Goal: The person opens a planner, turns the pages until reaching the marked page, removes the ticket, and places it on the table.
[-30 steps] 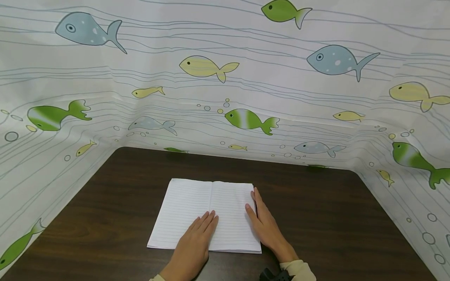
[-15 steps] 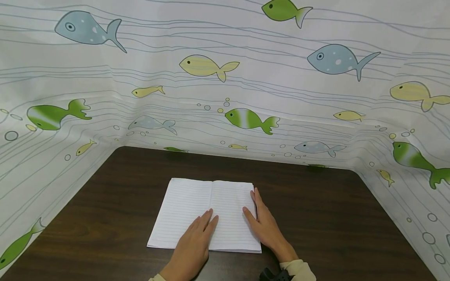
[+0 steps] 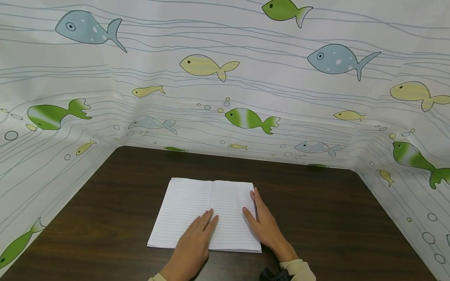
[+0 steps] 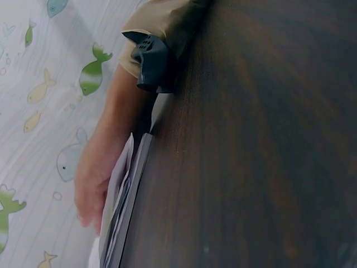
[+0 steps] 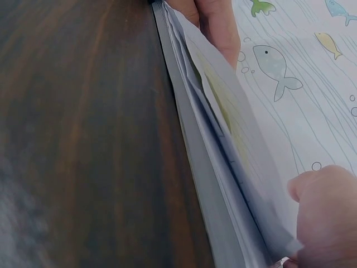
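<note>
An open notebook (image 3: 186, 203) with white lined pages lies on the dark wooden table. My left hand (image 3: 195, 242) rests flat across its lower middle, fingers extended over the fold and the right page. At the right edge, my right hand (image 3: 268, 226) holds the notebook, its thumb on the page and its other fingers along the side. The right wrist view shows the thumb (image 5: 329, 212) beside the slightly raised page edges (image 5: 223, 139), with a fingertip partly hidden below them. In the left wrist view, the right hand (image 4: 92, 178) appears beyond the notebook's edge (image 4: 131, 195).
The brown wooden table (image 3: 105, 210) surrounds the notebook. A white sheet printed with fish (image 3: 246, 86) stands around its back and sides. A black wrist camera (image 4: 153, 61) sits at the right sleeve's cuff.
My left fingers have spread apart slightly on the page. My right thumb has slid a little to the left and nearer to me. The notebook stays in place.
</note>
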Tool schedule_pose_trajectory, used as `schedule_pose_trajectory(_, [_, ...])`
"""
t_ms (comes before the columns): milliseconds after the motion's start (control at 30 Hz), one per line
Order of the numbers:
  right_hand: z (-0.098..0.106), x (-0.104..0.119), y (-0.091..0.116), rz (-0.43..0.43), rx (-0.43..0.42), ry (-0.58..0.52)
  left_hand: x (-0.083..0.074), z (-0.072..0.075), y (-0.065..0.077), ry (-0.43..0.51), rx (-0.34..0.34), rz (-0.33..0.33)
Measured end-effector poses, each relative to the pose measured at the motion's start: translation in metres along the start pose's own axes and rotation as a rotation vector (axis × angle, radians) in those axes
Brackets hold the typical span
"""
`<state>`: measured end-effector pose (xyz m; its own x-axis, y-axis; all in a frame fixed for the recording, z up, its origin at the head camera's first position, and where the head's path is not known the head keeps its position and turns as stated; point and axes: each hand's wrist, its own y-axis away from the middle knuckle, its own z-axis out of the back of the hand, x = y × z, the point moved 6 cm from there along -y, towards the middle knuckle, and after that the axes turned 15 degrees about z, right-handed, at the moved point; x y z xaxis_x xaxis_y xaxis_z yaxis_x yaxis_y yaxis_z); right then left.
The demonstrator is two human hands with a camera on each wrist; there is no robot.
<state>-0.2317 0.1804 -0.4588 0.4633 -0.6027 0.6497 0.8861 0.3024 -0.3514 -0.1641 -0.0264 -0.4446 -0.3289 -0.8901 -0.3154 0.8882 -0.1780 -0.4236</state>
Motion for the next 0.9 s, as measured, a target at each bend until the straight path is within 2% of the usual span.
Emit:
schedule_pose_trajectory(200, [0.0004,0.0012,-0.0007,-0.003,0.006,0.014,0.001,-0.0013,0.0001,0.013,0.003,0.013])
schedule_pose_trajectory(333, [0.0007,0.0011,0.0006,-0.004,-0.007,0.015,0.0022,-0.0009,0.001,0.056,-0.001,0.035])
schedule_pose_trajectory(600, [0.0003,0.0004,0.005,0.009,-0.023,0.023,0.0039,0.0002,0.0044,0.122,-0.076,0.051])
schedule_pose_trajectory(700, [0.0001,0.0011,0.004,0.025,-0.019,0.028,0.0052,0.0005,0.0026,0.174,-0.052,0.106])
schedule_pose_trajectory(800, [0.0003,0.0026,0.0028,0.043,-0.018,0.038,0.0076,-0.0017,0.0004,0.228,0.009,0.182])
schedule_pose_trajectory(900, [0.0005,0.0037,0.0017,0.068,-0.017,0.051,0.0098,-0.0059,-0.0007,0.234,0.075,0.24])
